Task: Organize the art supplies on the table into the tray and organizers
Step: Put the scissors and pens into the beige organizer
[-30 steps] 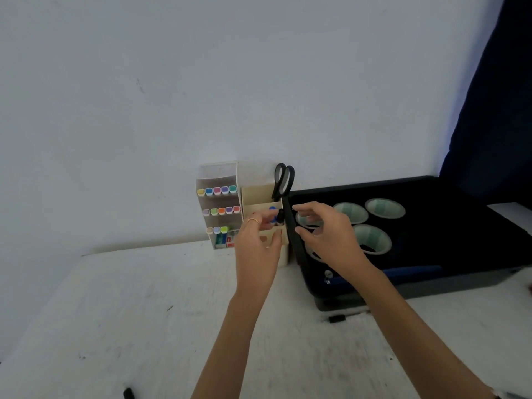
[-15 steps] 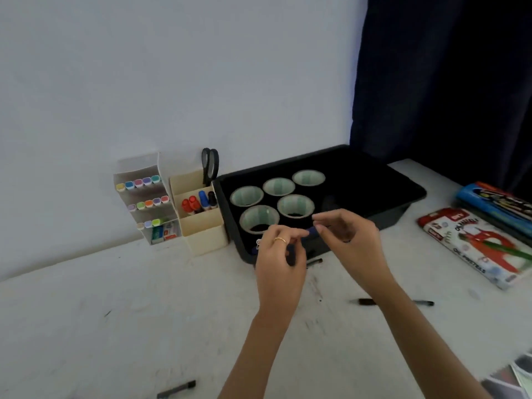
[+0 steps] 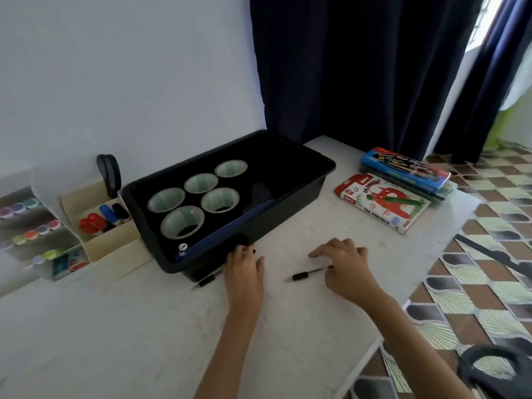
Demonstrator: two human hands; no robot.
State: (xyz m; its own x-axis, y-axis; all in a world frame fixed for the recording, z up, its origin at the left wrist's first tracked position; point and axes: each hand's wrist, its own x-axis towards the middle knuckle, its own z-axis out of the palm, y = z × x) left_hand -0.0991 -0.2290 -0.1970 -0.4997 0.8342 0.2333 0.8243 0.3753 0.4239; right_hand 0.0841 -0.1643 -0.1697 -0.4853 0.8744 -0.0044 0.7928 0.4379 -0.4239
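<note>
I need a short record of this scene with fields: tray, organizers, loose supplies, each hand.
tray: black tray, holds five pale cups
organizers: beige organizer with red, blue, black markers, scissors at its back; blurred marker rack at left
loose pens: black pen under the right hand; second pen by the tray front
boxes: oil pastels box, blue box, right of tray
left hand: at tray's front wall, grip unclear
right hand: fingers spread over the pen
</note>
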